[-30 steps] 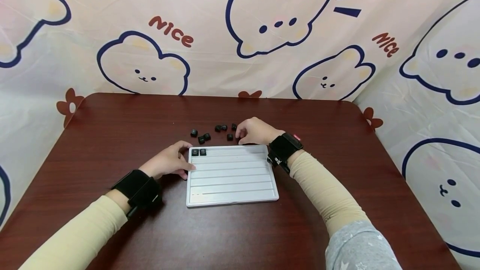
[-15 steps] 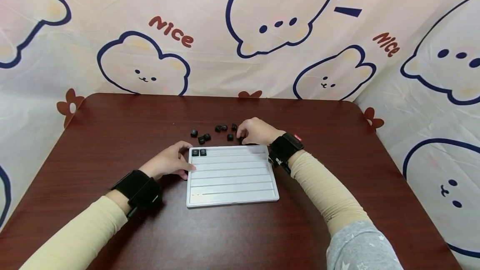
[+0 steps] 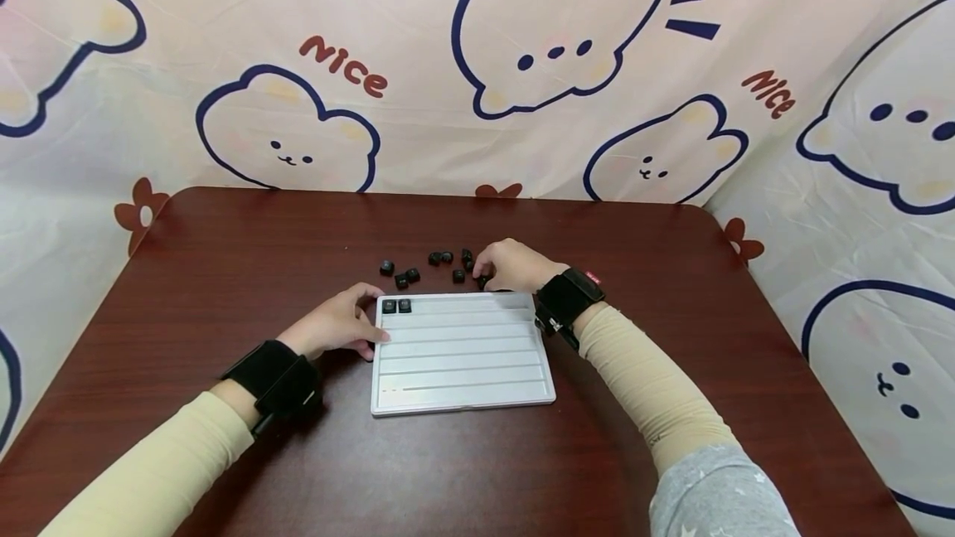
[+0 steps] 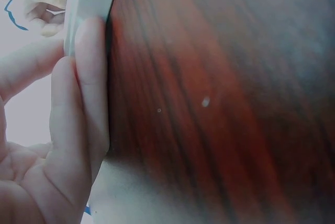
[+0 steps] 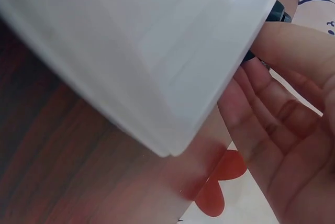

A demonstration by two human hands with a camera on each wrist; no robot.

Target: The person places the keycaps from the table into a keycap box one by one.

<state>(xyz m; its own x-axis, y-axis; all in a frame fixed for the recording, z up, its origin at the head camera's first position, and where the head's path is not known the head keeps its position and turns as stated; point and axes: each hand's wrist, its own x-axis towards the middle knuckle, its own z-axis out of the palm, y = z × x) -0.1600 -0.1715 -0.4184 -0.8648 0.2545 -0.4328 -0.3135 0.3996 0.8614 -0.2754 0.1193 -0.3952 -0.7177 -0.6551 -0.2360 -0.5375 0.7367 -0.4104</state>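
Note:
A white tray (image 3: 462,363) with raised rows lies on the table, two black keycaps (image 3: 397,306) side by side in its top left corner. My left hand (image 3: 339,323) holds the tray's left edge, thumb over the rim; the left wrist view shows straight fingers (image 4: 91,72) along its side wall. Just beyond the far edge, my right hand (image 3: 515,265) pinches a black keycap (image 3: 483,281) between thumb and fingertips. In the right wrist view, that keycap (image 5: 248,55) is mostly hidden behind the thumb and the tray edge.
Several loose black keycaps (image 3: 414,274) lie scattered behind the tray. Two more keycaps (image 3: 467,259) stand close to the right fingertips. The brown table (image 3: 261,230) ends at a patterned cloth (image 3: 477,147) at the back.
The keycap at my right fingertips, hidden a second ago, now shows between thumb and fingers. Another keycap has come into sight beside them. My left hand and the tray stay in place.

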